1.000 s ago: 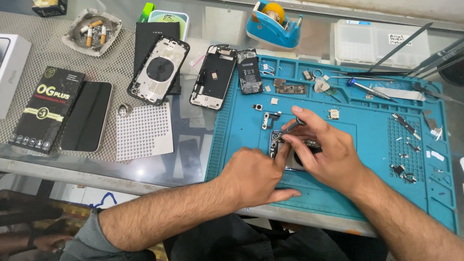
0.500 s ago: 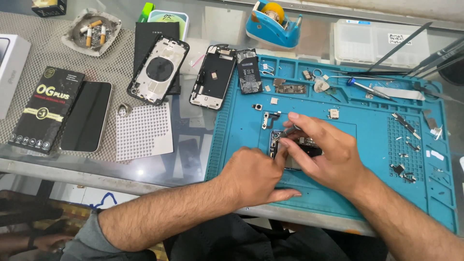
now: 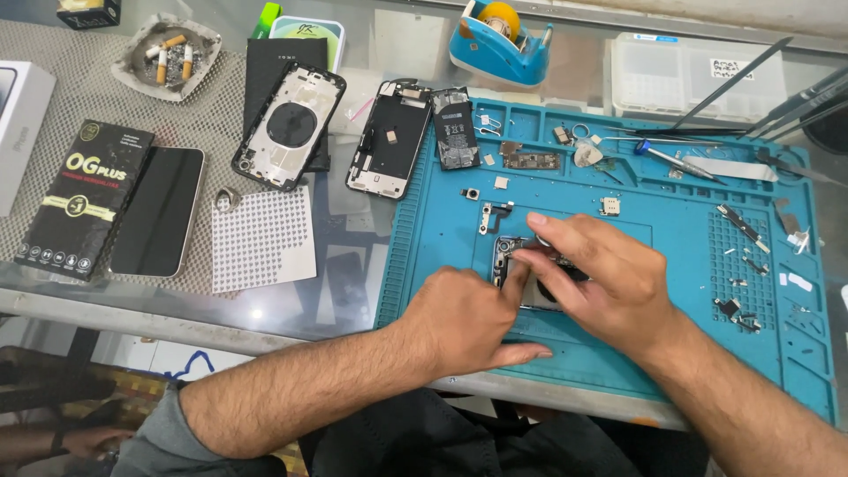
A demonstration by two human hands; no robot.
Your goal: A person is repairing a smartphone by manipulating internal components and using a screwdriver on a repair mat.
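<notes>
A glass-topped table [image 3: 291, 309] carries everything, a grey mesh liner [image 3: 88, 115] spread far to the left of the hands; directly under them lies the blue repair mat [image 3: 707, 353], its trays of tiny parts out past the right hand; beyond the fingertips sit two stripped phone housings [image 3: 287, 128], a loose battery [image 3: 456, 128] and a blue tape dispenser [image 3: 499, 40]; well left, a black box [image 3: 84, 199] and a dark phone [image 3: 159, 212]; now the left hand [image 3: 464, 322], curled, index finger pressing the opened phone [image 3: 521, 274]; the right hand [image 3: 609, 283] arches over that phone, fingertips pinching at it, hiding most of it; whether they grip a part, I cannot tell.
</notes>
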